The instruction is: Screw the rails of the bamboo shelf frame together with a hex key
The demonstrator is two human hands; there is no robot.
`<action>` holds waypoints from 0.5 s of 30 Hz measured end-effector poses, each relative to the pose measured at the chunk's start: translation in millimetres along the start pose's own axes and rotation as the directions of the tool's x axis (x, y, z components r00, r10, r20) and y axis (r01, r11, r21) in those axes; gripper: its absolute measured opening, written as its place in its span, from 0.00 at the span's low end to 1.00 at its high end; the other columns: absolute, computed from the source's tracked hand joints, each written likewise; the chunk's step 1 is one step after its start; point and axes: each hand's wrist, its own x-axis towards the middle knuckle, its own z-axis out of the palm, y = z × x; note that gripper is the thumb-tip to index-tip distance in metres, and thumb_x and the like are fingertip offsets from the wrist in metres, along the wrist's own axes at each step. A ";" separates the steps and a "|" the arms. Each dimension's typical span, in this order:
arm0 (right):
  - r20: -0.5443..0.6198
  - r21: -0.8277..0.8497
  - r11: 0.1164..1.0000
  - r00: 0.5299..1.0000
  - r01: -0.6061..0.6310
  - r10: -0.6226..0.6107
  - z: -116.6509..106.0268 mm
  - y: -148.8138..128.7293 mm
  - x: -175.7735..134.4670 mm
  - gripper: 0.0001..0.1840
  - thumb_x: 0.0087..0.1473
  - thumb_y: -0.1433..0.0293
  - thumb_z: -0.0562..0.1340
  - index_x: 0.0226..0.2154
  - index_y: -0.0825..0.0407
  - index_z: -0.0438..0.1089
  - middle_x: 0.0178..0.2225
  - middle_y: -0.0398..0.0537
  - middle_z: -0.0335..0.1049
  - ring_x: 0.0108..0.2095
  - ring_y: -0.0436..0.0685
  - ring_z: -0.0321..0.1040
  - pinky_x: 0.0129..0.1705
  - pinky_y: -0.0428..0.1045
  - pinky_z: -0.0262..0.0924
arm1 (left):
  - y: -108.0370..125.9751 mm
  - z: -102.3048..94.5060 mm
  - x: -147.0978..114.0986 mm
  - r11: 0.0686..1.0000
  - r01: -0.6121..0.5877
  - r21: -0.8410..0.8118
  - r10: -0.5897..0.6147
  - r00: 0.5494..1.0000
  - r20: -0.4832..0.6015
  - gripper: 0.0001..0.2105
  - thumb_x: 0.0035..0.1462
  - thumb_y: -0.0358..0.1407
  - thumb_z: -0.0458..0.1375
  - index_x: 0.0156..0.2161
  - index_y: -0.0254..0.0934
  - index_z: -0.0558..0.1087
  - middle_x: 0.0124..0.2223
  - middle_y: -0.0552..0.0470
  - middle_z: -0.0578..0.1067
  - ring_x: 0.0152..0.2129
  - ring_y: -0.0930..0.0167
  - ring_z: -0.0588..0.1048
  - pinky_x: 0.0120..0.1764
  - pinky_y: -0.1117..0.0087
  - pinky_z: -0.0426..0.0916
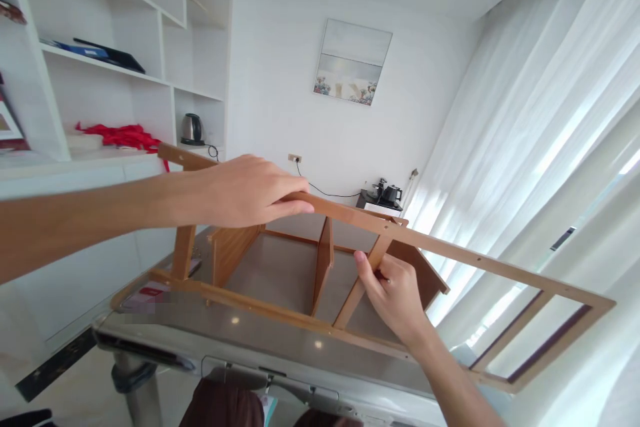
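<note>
A long ladder-like wooden frame [435, 237] stands tilted on its long edge over the table, its right end reaching past the table. My left hand [245, 192] is closed over its upper rail, thumb along the near side. My right hand [395, 290] wraps around a crossbar [356, 293] right of the middle; some of its fingers are hidden behind the bar. Behind the frame, wooden shelf boards [324, 260] stand upright on the table, with another board [237, 250] to the left. Whether they are joined to the frame, I cannot tell.
The grey-topped table [295, 273] lies under the wood. White curtains [540, 120] hang close on the right. White wall shelving [115, 73] at the left holds a kettle [192, 128] and red cloth [120, 137]. A low stand [367, 200] with a black pot is by the far wall.
</note>
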 end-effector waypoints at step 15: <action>0.156 -0.044 0.999 0.988 0.006 0.001 119.9 8.7 -90.5 0.32 0.74 0.57 0.48 0.19 0.51 0.62 0.17 0.41 0.62 0.16 0.46 0.57 0.23 0.47 0.45 | 14.4 160.6 -96.2 0.971 0.234 0.039 -0.214 0.933 -0.290 0.22 0.66 0.53 0.56 0.27 0.38 0.69 0.21 0.58 0.72 0.19 0.74 0.72 0.23 0.69 0.55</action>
